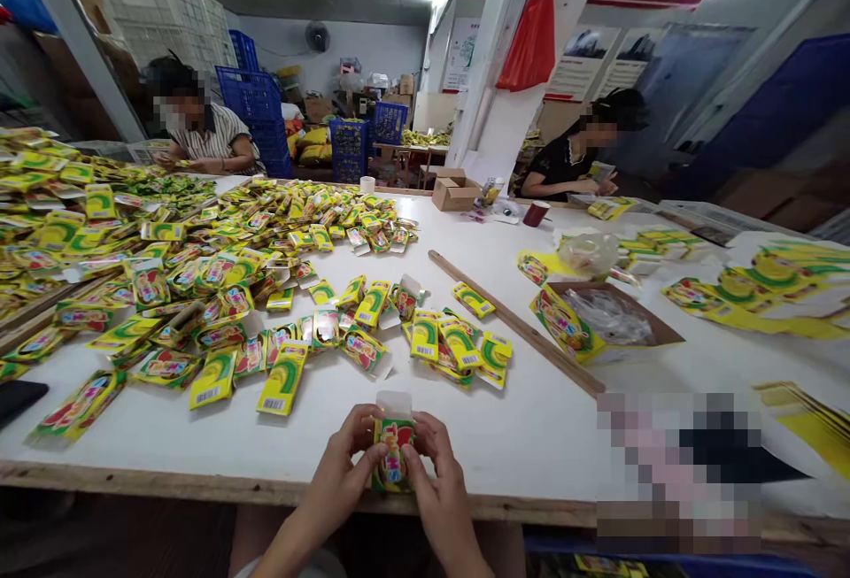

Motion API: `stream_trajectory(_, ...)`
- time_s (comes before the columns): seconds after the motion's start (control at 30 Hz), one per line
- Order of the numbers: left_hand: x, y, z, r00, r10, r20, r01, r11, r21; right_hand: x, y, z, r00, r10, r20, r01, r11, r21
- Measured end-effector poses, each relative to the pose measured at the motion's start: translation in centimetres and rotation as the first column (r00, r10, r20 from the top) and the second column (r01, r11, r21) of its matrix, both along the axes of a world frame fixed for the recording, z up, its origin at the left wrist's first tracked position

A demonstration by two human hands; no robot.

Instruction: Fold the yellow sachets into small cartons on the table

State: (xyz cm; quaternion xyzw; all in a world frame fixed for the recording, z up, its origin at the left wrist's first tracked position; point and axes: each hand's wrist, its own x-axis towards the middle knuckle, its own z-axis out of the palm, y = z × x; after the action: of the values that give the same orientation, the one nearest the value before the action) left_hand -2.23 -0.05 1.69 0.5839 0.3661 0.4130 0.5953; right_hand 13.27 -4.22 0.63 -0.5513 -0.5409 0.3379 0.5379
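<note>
Both of my hands grip one small green and yellow carton (393,458) at the front edge of the table, its printed face up and its white top flap (394,402) raised. My left hand (345,463) wraps the left side, with the thumb on the front face. On the right side my right hand (435,467) does the same, thumb also on the face. Just beyond lie similar small cartons, among them a yellow one (282,379) and a loose cluster (458,343); some have white flaps standing up. Whether the held carton has anything inside is hidden.
A large heap of cartons (166,242) covers the table's left side. A wooden strip (518,321) runs across the white tabletop (531,436). Right of it stand an open display box (601,317) with clear plastic and flat yellow sheets (763,286). Two people sit across the table.
</note>
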Motion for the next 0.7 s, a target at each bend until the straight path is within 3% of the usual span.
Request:
stream_trajectory(0.13,-0.1,0.4,0.4,1.000,-0.012,-0.017,0.013,1.000,0.026,1.2,1.3,1.5,0.993,0.105,0.044,-0.104,0.994,-0.031)
stream_trajectory(0.27,0.4,0.5,-0.1,0.997,0.064,-0.050,-0.061,0.997,0.053,1.6,2.6,2.5,0.988,0.069,0.138,-0.073,0.997,0.023)
stream_trajectory(0.43,1.0,0.8,-1.0,0.980,0.197,0.030,-0.199,0.973,0.113,1.1,2.6,1.5,0.996,-0.061,0.059,0.056,0.995,0.084)
stream_trajectory(0.6,1.0,0.7,-0.9,0.992,0.119,-0.042,-0.113,0.986,0.125,1.3,2.2,1.1,0.991,-0.017,0.135,-0.001,0.991,0.132)
stream_trajectory(0.7,0.8,0.8,-0.4,0.985,0.139,-0.099,-0.117,0.973,0.199,1.4,2.0,1.2,0.984,0.004,0.176,-0.031,0.988,0.149)
